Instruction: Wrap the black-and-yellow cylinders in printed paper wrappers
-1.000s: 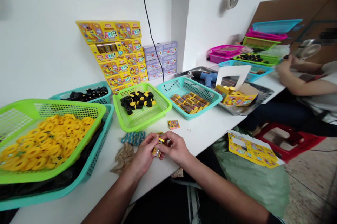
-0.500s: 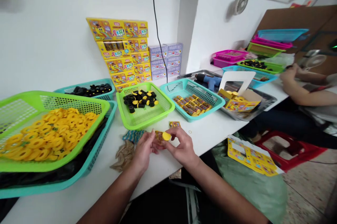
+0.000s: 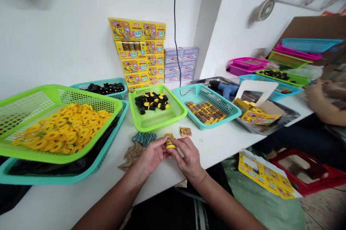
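Between my hands, above the table's front edge, is a small printed yellow cylinder with a plain yellow end. The fingers of my left hand pinch it from the left. My right hand grips its other side with thumb and fingers. Just beyond lies a little pile of printed labels. A crumpled tan cloth and a blue striped cloth lie left of my hands. Similar printed cylinders fill part of a turquoise basket; black-and-yellow pieces lie in a green basket.
At left, a large green basket of yellow rings rests on a turquoise one. Stacked yellow boxes stand by the wall. A blue heat gun and an opened carton occupy metal trays. A co-worker's arm shows at right.
The cylinder has turned in my fingers, from its yellow end facing me to its printed side showing. My view has swung left, so the surroundings appear shifted right.
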